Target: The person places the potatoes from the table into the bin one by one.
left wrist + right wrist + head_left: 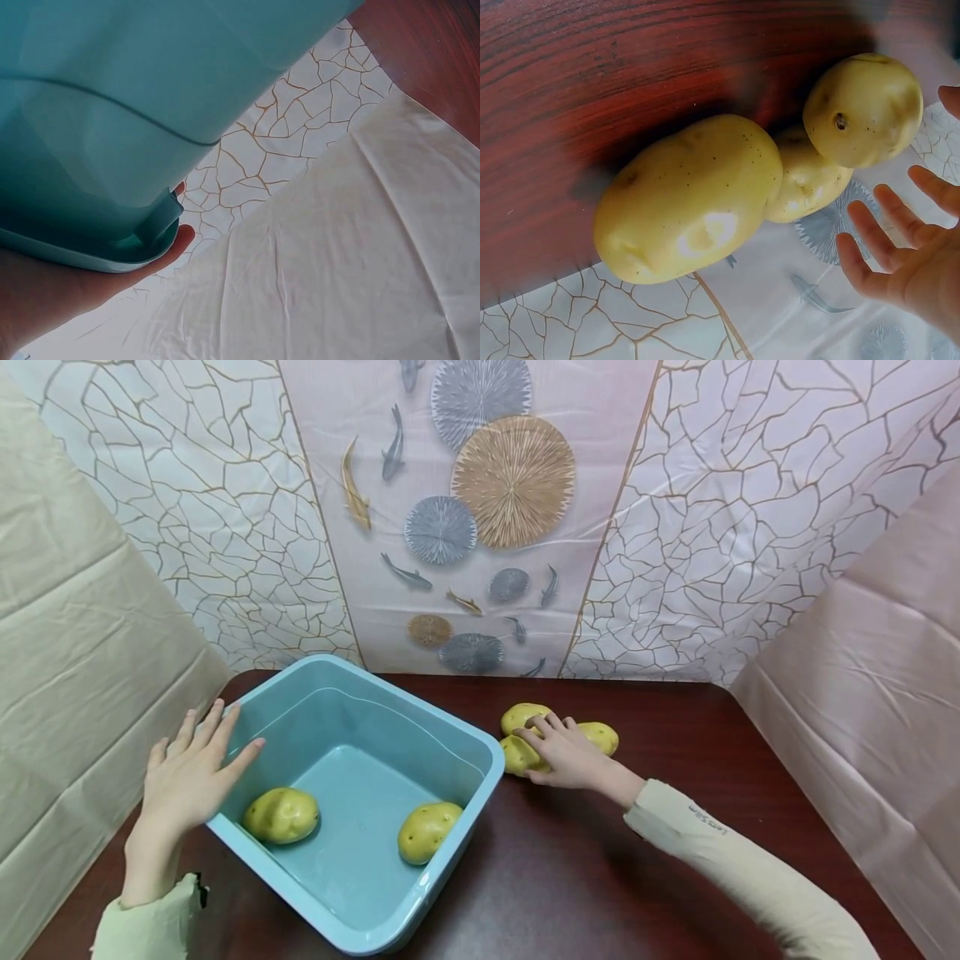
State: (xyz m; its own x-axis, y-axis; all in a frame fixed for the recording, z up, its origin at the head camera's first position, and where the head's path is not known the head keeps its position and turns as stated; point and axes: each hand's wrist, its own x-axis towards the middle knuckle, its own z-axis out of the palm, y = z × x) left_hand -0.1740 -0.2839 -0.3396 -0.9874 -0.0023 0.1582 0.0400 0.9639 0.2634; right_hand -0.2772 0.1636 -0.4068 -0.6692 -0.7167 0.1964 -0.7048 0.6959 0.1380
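A light blue plastic tub [352, 672] stands on the table, with one potato [281, 816] at its left side and another potato [430, 832] by its right wall. My left hand [183, 777] rests on the tub's left rim, fingers spread and straight; the left wrist view shows the hand [67, 292] along the rim from below. Three potatoes lie right of the tub: a back one [523, 716], a front one [519, 754] and a right one [602, 737]. Over them hovers my right hand [570, 756]. Its fingers are spread beside the nearest potato [864, 110] in the right wrist view, gripping nothing.
The dark red wooden table [585, 877] extends in front and to the right. A patterned cloth [675, 568] hangs behind its far edge. Beige cloth [82, 610] hangs at the left side, and a similar cloth [862, 677] hangs at the right.
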